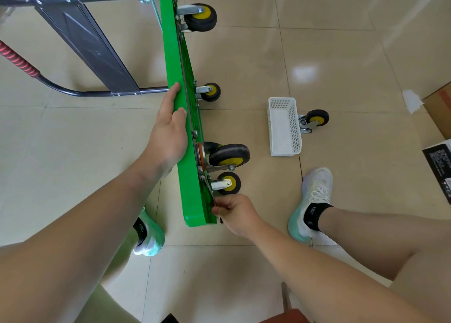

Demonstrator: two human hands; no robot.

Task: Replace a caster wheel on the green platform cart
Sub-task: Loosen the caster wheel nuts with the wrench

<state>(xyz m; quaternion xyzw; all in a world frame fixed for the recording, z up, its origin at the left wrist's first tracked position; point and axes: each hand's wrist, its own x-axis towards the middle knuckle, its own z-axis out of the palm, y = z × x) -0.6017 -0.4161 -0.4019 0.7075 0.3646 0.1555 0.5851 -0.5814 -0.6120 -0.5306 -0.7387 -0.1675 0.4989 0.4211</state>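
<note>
Four wheels show on the underside of the green platform cart [175, 83], which stands on its long edge on the floor [341, 54] with the underside turned to the right. The far end of the platform is cut off by the top of the picture. Its handle [80, 39] lies to the left and is also cut off. What the right hand [235, 211] holds is hard to make out. A thin grey tool [212, 197] (maybe a flat wrench, I cannot tell) runs from the fingers up along the underside, and most of it is hidden by the hand and the platform rim.

The fingers of the right hand are curled and pressed together, pinching this tool at the near lower corner of the cart. The left hand [170, 130] grips the upper rim of the platform near its middle. Its fingers [180, 112] are hooked over the rim, and their tips are hidden behind it.

The large caster [229, 155] sits on the underside between the two hands, just beside the left palm and a little above the right fingers. A small wheel [228, 182] is just above the right hand. A loose caster [316, 119] lies on the floor just beside a white basket [284, 132], partly hidden behind it and well apart from both hands.
</note>
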